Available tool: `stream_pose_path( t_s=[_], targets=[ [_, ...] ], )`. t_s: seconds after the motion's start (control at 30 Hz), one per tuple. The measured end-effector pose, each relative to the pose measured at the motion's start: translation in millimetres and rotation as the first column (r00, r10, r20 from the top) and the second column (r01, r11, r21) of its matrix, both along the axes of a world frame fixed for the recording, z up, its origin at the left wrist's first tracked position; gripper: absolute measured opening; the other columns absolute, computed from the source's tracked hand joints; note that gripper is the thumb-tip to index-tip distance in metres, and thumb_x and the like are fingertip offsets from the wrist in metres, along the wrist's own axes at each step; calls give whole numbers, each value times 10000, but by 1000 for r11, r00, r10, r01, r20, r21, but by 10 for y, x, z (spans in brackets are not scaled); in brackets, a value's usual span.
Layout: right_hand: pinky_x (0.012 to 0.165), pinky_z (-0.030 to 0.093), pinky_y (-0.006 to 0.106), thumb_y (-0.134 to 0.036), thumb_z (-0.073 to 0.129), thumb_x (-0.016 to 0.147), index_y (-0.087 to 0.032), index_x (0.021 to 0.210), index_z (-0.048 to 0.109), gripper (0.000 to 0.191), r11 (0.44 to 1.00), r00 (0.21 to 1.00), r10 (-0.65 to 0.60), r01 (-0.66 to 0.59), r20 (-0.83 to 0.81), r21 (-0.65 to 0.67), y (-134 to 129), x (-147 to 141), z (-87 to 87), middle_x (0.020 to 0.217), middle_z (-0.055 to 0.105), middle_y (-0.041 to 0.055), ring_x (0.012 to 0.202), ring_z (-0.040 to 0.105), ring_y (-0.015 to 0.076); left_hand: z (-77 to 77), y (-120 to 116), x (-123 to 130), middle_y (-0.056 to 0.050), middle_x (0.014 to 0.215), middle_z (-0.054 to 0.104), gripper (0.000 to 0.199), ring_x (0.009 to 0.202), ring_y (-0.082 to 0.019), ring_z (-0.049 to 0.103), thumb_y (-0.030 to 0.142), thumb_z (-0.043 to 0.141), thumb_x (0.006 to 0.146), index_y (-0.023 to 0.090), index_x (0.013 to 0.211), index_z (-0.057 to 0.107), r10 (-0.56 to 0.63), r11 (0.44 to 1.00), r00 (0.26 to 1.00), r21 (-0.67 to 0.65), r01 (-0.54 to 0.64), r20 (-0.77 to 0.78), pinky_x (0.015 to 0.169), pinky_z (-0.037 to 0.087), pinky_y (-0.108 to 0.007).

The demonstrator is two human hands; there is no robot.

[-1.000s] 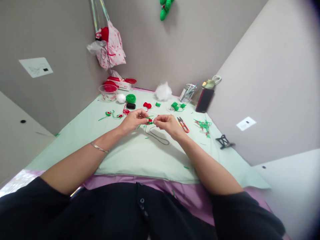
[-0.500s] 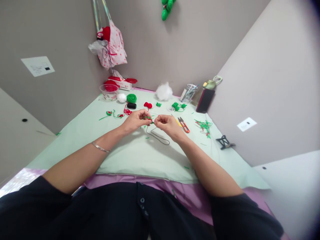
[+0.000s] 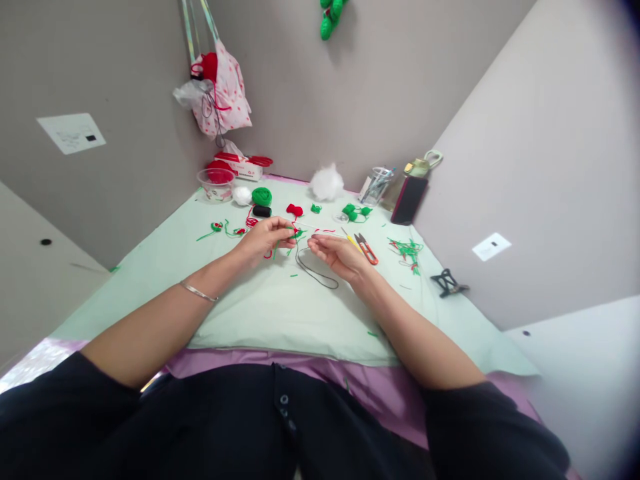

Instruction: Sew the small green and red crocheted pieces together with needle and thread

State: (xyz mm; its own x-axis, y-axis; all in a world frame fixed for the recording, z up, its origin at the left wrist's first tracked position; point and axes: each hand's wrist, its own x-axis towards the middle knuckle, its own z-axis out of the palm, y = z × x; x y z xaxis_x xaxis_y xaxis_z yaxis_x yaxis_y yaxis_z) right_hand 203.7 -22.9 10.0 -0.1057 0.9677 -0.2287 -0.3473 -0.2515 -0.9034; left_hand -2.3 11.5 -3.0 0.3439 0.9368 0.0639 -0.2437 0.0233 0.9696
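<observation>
My left hand [image 3: 270,240] pinches a small red and green yarn piece [image 3: 297,233] at its fingertips, with red and green yarn ends hanging below. A thin dark cord [image 3: 320,279] hangs from the piece and loops onto the table between the hands. To the right, my right hand [image 3: 336,255] has its fingers extended, palm turned toward the left hand, apart from the piece; I see nothing held in it. Just beyond the right hand lie a yellow-handled tool [image 3: 351,239] and orange snips [image 3: 367,249].
Green yarn ball [image 3: 262,197], black thread spool [image 3: 261,211], white stuffing [image 3: 327,183] and a clear tub [image 3: 217,187] stand toward the back. A phone [image 3: 410,200] leans on a bottle. Green scraps [image 3: 407,250] and a black stand [image 3: 449,283] lie right.
The hands have drawn apart. My right hand has opened and come away from the yarn piece; my left hand has shifted slightly left, and the piece shows more.
</observation>
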Motion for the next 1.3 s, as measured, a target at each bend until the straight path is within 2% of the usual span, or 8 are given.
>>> stream_pose_path(
  t_s=[0.2, 0.4, 0.6, 0.8, 0.93, 1.1, 1.2, 1.3],
  targets=[
    [534, 436, 202, -396, 812, 747, -148, 884, 731, 295, 946, 924, 200, -269, 327, 182, -89, -75, 11, 702, 683, 5, 543, 528, 68, 2, -44, 26, -20, 814, 697, 271, 700, -141, 667, 296, 851, 687, 152, 855, 694, -37, 999, 999, 34, 38, -36, 762, 549, -326],
    [502, 276, 225, -398, 753, 754, -162, 779, 692, 245, 861, 843, 317, -449, 435, 241, -199, -143, 59, 625, 607, -20, 527, 413, 70, 23, -27, 11, -16, 786, 676, 262, 700, -137, 644, 291, 850, 668, 153, 823, 691, 62, 996, 996, 71, -57, -59, 741, 534, -313],
    [458, 187, 233, -460, 757, 746, -175, 879, 650, 332, 913, 854, 154, -315, 498, 258, -178, -158, 80, 590, 556, -51, 476, 338, 61, 49, -72, 40, -12, 740, 671, 262, 677, -139, 619, 307, 846, 659, 165, 808, 684, 37, 996, 996, 86, -29, -86, 702, 512, -296],
    [453, 127, 241, -448, 794, 692, -161, 799, 687, 325, 921, 878, 282, -361, 387, 147, -159, -165, 29, 526, 487, -63, 452, 280, 55, 61, -122, 69, -4, 725, 666, 251, 667, -135, 604, 319, 824, 684, 169, 827, 681, 35, 985, 992, 174, -14, -119, 690, 496, -291],
    [472, 198, 226, -431, 788, 743, -169, 812, 702, 284, 844, 826, 402, -501, 394, 190, -227, -159, 55, 538, 504, -54, 484, 348, 70, 66, -89, 49, -1, 733, 661, 248, 670, -140, 617, 297, 834, 671, 172, 795, 660, 107, 980, 990, 177, -90, -88, 717, 520, -315],
    [632, 439, 258, -447, 659, 882, -172, 867, 718, 282, 723, 606, 326, -655, 726, 222, -200, -23, 90, 745, 694, 20, 653, 586, 140, 41, -77, 42, -3, 744, 672, 266, 691, -141, 649, 299, 837, 685, 158, 819, 656, 38, 989, 997, 143, -27, -70, 761, 545, -330],
    [773, 470, 304, -361, 549, 963, -187, 981, 746, 264, 795, 417, -80, -521, 905, 310, -78, 210, 120, 878, 749, 54, 802, 652, 189, 28, -73, 48, -10, 788, 692, 296, 712, -143, 673, 283, 859, 671, 150, 829, 646, 21, 997, 1000, 69, -20, -11, 804, 558, -350],
    [849, 464, 341, -275, 488, 988, -183, 1123, 727, 289, 892, 68, -329, -304, 942, 334, 63, 510, 153, 1043, 756, 107, 944, 673, 240, 42, -68, 52, -18, 836, 709, 317, 765, -154, 689, 249, 879, 649, 150, 853, 657, 15, 1000, 998, 7, -15, 60, 857, 561, -370]
  ],
)
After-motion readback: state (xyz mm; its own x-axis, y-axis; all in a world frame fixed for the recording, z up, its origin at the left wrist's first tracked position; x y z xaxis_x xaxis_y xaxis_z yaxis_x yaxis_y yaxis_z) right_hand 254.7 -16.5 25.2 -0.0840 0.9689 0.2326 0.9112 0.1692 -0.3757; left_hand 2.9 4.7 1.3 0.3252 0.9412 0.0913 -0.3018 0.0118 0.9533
